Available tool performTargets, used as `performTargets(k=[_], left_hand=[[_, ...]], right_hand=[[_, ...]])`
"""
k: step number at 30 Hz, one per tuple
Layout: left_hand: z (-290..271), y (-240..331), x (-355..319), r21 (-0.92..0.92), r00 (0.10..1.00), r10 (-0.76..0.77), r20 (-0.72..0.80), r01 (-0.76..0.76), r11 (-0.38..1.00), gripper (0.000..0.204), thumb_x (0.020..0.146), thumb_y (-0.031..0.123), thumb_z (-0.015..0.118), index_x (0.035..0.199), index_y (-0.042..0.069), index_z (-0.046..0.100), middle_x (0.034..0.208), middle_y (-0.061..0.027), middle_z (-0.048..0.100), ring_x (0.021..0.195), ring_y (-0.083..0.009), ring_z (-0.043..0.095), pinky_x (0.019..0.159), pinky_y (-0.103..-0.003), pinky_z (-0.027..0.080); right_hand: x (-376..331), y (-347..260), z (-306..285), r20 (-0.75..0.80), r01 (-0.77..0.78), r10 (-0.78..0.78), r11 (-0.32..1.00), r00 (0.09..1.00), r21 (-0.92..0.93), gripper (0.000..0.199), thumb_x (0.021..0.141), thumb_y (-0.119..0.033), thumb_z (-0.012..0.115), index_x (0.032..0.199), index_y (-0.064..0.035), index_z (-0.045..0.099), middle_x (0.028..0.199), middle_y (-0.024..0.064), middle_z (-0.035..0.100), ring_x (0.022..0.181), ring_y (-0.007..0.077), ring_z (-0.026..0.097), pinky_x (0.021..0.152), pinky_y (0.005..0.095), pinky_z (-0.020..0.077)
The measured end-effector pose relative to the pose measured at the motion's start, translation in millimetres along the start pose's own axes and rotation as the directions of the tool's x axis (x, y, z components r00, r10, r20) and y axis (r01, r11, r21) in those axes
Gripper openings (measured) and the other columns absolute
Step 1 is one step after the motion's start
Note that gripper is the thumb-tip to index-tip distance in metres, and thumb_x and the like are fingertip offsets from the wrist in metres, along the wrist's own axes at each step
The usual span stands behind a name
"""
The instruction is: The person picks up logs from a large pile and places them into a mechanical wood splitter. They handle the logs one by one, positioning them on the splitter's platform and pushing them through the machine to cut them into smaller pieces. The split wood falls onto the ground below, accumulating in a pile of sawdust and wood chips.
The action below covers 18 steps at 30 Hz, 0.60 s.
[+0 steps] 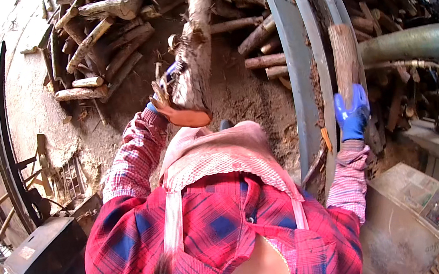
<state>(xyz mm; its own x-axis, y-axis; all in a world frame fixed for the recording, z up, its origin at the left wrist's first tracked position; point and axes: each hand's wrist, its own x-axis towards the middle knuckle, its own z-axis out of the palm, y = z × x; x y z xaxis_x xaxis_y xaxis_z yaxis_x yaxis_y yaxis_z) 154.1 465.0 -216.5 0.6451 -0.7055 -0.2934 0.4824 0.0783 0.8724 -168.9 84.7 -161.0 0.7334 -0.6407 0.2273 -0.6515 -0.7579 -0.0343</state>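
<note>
Two logs in hand: your left hand grips a rough log; your right hand clasps a shorter log at the grey machine frame. Beyond both hands, a large woodpile remains unhandled.

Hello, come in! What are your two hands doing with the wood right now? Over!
Left hand gripping a long rough log, lifted over the dirt. Right hand, blue glove, holding a short log upright at the grey metal frame. Log pile ahead.

A pale rectangular control panel with small coloured buttons lies at my lower right.
</note>
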Motion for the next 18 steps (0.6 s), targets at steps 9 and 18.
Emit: performTargets(k=[9,18], left_hand=[[15.0,29.6,20.6,0.185,0.945,0.283,0.166,-0.311,0.932,0.066,0.085,0.030,0.074,0.134,-0.002,0.045,0.116,-0.0110,0.061,0.108,-0.0164,0.057,0.097,-0.032,0.045],[7.5,10.1,136.3,0.166,0.664,0.663,0.346,-0.738,0.654,0.034,0.092,0.007,0.059,0.124,-0.002,0.055,0.116,-0.0138,0.062,0.112,-0.0207,0.058,0.099,-0.032,0.043]], right_hand=[[71.4,-304.4,65.0,0.337,-0.394,-0.246,-0.242,0.909,0.886,0.067,0.085,-0.028,0.075,0.139,-0.0052,0.043,0.126,0.0041,0.053,0.114,0.0173,0.050,0.101,0.0327,0.0395],[47.2,-290.4,34.0,0.302,-0.323,-0.322,-0.010,0.897,0.946,0.075,0.082,-0.035,0.076,0.141,-0.0038,0.041,0.134,0.0051,0.050,0.119,0.0177,0.047,0.104,0.0341,0.0369]])
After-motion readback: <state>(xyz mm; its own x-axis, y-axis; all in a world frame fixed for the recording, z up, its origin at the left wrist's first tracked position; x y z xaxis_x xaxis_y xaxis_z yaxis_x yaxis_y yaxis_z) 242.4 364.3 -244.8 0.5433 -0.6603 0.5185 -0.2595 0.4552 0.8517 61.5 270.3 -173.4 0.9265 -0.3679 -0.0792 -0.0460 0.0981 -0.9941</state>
